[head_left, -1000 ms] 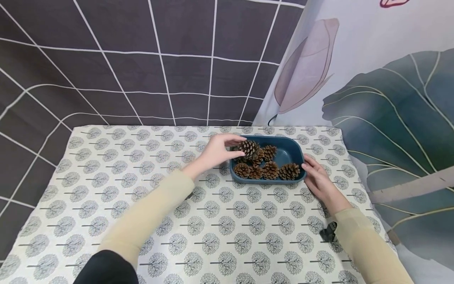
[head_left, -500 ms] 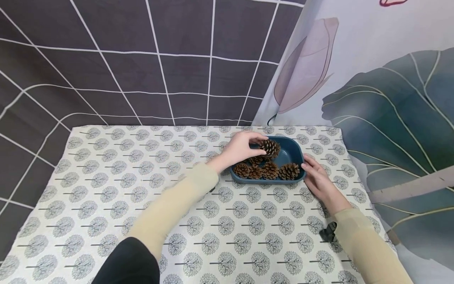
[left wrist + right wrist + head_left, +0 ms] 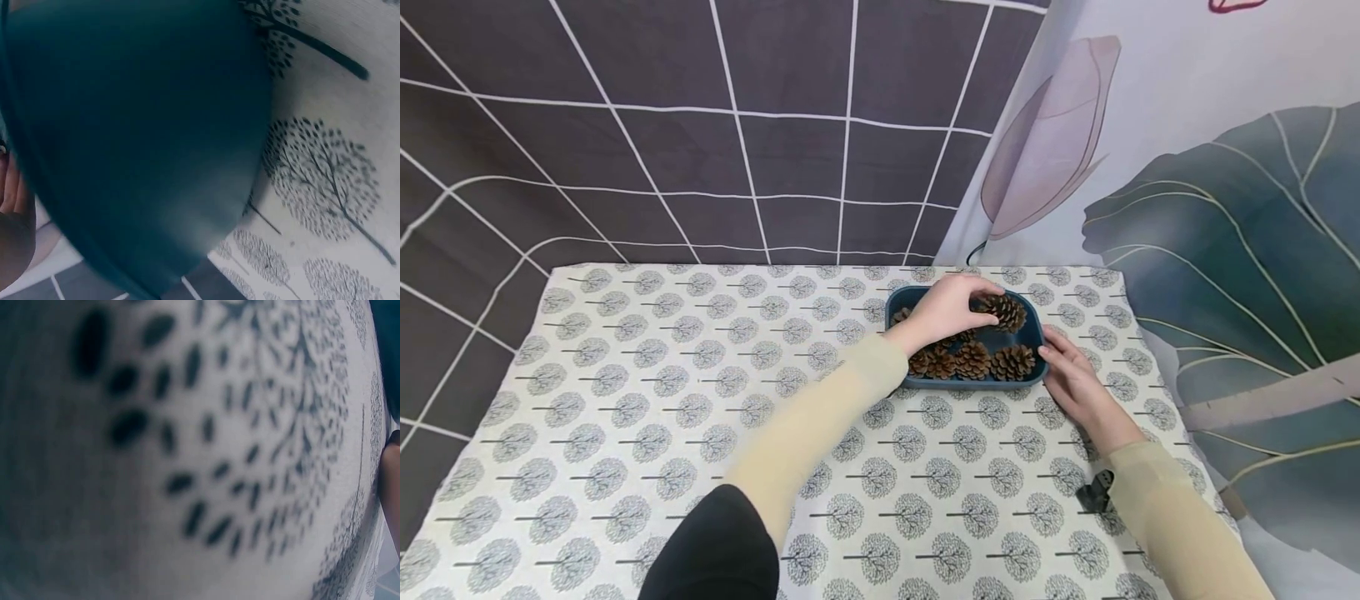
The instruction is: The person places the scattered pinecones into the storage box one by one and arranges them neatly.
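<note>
In the head view, my left hand [image 3: 951, 310] reaches over a dark blue plastic bin [image 3: 1036, 367] and pinches a brown pine cone [image 3: 1006, 313] between thumb and fingers, near the bin's far right. Several other pine cones [image 3: 972, 360] lie inside, mostly along the near wall; my left hand hides part of the group. At the right end, my right hand [image 3: 1072, 379] holds the bin, thumb at the rim and fingers along the outer side. The bin's wall [image 3: 144, 137] fills much of the left wrist view, with part of the left hand [image 3: 14, 219] at its edge.
A white cloth with a tree print [image 3: 692, 408] covers the table. Behind it hangs a dark curtain with white grid lines [image 3: 662, 150], and a leaf-patterned curtain [image 3: 1232, 225] hangs at the right. A small black device [image 3: 1096, 492] sits at the right wrist.
My left hand has moved right across the bin with the pine cone, from its left end toward its far right. The right hand and the bin have stayed put.
</note>
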`<state>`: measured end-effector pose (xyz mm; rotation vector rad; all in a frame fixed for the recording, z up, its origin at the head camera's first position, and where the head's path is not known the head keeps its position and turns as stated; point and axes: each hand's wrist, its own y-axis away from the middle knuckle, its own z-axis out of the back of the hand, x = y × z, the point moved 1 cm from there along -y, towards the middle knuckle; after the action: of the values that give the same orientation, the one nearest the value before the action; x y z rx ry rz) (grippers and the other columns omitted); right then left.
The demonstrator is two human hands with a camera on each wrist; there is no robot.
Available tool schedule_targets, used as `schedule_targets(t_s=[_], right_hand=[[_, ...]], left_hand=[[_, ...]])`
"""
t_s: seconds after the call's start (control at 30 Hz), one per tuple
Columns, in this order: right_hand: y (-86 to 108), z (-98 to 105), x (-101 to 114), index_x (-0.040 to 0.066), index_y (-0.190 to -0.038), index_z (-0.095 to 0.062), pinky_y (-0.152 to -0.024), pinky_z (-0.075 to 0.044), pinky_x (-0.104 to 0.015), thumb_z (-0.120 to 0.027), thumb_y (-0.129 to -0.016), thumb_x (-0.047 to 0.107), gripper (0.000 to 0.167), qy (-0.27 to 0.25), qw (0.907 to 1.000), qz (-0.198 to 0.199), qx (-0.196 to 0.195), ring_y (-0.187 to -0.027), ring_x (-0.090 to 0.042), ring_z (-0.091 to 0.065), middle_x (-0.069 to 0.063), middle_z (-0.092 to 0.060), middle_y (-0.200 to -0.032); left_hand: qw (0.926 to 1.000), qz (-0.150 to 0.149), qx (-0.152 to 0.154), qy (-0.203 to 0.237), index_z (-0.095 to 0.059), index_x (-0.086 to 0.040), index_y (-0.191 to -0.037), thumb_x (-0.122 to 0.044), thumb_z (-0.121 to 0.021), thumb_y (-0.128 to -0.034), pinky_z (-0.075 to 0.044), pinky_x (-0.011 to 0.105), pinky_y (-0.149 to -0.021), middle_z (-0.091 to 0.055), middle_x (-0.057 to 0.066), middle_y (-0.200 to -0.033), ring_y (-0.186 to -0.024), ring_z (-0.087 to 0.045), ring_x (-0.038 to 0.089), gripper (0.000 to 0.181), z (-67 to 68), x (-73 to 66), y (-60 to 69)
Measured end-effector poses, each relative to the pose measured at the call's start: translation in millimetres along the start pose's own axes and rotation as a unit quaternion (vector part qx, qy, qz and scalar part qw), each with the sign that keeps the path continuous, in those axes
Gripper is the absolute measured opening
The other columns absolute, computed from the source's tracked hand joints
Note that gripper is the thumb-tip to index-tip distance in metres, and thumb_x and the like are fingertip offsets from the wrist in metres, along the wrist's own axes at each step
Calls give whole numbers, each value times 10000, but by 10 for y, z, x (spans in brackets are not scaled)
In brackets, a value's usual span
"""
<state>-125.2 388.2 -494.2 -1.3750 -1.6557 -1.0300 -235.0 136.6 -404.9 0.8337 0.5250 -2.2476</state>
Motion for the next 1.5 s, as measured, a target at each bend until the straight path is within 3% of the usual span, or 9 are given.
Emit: schedule_targets(t_s=[0.4,0.9,1.27,1.5], right_hand=[[14,-7,-9,220,-1340,-642,-1076,-519,-137,-505,-1092,-7,363,39,10000,54,-45,-1237,-28,-629,104,-653,-1354],[-21,2,-6,221,-1362,-627,-1078,-513,-138,-474,-1111,11,362,206,9997,63,129,-1241,-17,-625,120,-641,-1360],[-10,14,-19,216,-1376,-608,-1087,-509,-134,-457,-1114,7,367,117,9998,-9,153,-1260,-21,-615,117,-625,-1385],[-19,17,-21,204,-1374,-620,-1080,-518,-144,-453,-1113,-1,372,45,9998,36,172,-1252,-31,-628,105,-641,-1377]], left_hand=[[9982,187,164,-544,-694,-190,-1399,-302,-797,-977,-519,256,-1140,-696,-27,-1432,-1298,-656,136,448,-171,6,-174],[9951,-102,416,-889,-676,-184,-1421,-289,-757,-1009,-449,266,-1233,-663,-14,-1482,-1402,-595,152,432,-304,-68,-184],[9951,-54,328,-931,-677,-194,-1417,-285,-768,-1000,-410,269,-1269,-639,-15,-1517,-1458,-551,154,436,-393,11,-202],[9913,-48,584,-1182,-673,-215,-1422,-315,-764,-1002,-427,261,-1251,-647,-32,-1498,-1442,-560,137,441,-442,34,-228]])
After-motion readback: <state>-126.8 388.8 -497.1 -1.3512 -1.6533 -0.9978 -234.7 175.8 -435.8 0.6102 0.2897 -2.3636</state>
